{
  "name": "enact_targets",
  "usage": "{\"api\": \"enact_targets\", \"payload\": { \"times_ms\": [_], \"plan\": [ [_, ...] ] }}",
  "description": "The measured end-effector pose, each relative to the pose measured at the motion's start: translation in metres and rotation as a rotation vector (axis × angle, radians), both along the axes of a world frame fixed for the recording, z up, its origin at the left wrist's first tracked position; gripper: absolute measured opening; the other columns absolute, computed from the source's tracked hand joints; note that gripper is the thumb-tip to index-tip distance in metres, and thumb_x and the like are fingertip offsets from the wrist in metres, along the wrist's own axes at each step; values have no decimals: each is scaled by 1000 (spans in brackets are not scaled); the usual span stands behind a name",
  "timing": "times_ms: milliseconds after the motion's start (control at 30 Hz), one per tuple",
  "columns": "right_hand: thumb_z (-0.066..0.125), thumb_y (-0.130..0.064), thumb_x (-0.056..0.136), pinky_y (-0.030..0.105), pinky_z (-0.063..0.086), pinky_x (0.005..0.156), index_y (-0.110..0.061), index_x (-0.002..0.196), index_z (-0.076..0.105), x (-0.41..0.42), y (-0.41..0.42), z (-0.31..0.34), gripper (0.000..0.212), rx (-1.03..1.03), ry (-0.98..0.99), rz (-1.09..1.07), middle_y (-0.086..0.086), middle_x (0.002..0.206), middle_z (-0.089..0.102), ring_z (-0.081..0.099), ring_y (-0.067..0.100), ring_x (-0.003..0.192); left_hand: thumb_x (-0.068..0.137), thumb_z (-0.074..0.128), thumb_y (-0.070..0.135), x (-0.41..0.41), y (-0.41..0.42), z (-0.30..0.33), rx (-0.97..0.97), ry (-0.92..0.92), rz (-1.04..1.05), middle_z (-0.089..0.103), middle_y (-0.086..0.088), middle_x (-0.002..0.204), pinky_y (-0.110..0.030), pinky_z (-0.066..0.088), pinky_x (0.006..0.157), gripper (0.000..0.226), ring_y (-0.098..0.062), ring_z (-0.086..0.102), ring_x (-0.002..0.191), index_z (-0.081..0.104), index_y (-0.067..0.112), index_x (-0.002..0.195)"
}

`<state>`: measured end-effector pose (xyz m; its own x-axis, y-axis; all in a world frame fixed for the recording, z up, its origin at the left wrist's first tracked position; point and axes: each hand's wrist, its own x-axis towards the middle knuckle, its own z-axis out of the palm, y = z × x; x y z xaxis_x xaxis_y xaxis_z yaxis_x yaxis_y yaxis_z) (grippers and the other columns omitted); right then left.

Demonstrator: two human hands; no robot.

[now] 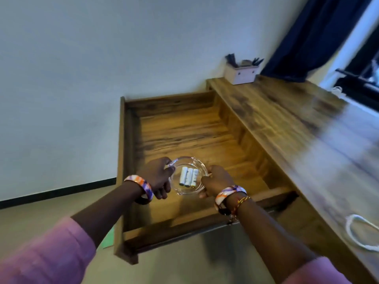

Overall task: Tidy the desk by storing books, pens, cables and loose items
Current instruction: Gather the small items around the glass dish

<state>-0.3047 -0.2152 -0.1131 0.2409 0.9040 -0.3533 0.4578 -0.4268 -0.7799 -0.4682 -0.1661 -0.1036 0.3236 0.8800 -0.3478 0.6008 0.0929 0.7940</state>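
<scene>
A small clear glass bowl with three white batteries lying side by side in it is low inside an open wooden drawer. My left hand grips the bowl's left rim. My right hand grips its right rim. Whether the bowl touches the drawer bottom I cannot tell. The drawer holds nothing else that I can see.
The wooden desk top runs along the right. A pale pen holder with dark pens stands at its far end by the wall. A white cable lies looped near the desk's front right. A dark curtain hangs beyond.
</scene>
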Motion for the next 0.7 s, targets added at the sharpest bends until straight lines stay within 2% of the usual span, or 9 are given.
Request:
{"api": "enact_targets", "payload": {
  "times_ms": [67,133,167,200,267,333,400,533,700],
  "plan": [
    [49,-9,85,47,58,69,-17,71,55,-28,25,-14,17,-58,44,-73,8,77,65,67,36,66,99,33,30,-33,23,-6,204,266,-117,66,-14,73,-28,44,55,30,-29,63,62,52,7,102],
    [54,-15,83,47,57,75,-8,88,63,-48,45,-34,13,-100,-53,-43,14,94,69,68,37,82,98,34,37,-67,41,-16,508,698,-289,67,-13,102,-31,44,73,33,-32,63,95,53,13,111],
    [54,-16,82,47,56,80,-5,98,64,-59,53,-43,21,-131,-115,-35,18,104,68,67,38,91,97,36,37,-84,48,-20,584,791,-370,67,-11,105,-31,44,77,32,-33,61,100,54,15,112],
    [54,-14,83,45,54,85,-2,105,62,-68,58,-49,27,-161,-174,-24,20,112,65,64,38,100,95,38,35,-98,56,-28,654,800,-461,68,-11,102,-33,45,77,32,-34,61,100,58,15,109],
    [51,-10,87,36,49,90,0,114,57,-83,63,-60,30,-238,-281,-1,20,122,59,57,35,113,89,40,31,-122,64,-43,707,646,-523,68,-12,88,-33,46,70,32,-34,62,92,65,13,96],
    [48,-9,88,35,47,90,0,115,54,-93,65,-70,29,-284,-311,-4,20,125,57,56,34,115,91,40,29,-127,66,-49,742,581,-518,66,-10,87,-29,39,66,29,-30,59,93,65,13,95],
    [47,-8,87,36,49,91,-1,113,55,-103,66,-73,28,-295,-312,-8,19,124,58,57,34,112,94,39,28,-125,65,-52,752,634,-522,65,-7,96,-26,31,67,27,-25,55,100,62,15,101],
    [49,-5,86,29,47,86,-2,111,59,-114,64,-76,27,-312,-408,46,17,121,60,57,29,114,96,34,31,-123,63,-53,790,702,-532,64,-7,102,-27,31,68,31,-26,54,103,59,15,106],
    [56,-9,83,38,53,89,-5,113,55,-111,52,-76,30,-405,-424,149,15,121,60,62,29,108,95,39,25,-123,61,-54,798,736,-554,66,-7,100,-28,36,65,26,-27,58,97,60,12,103]
  ]
}}
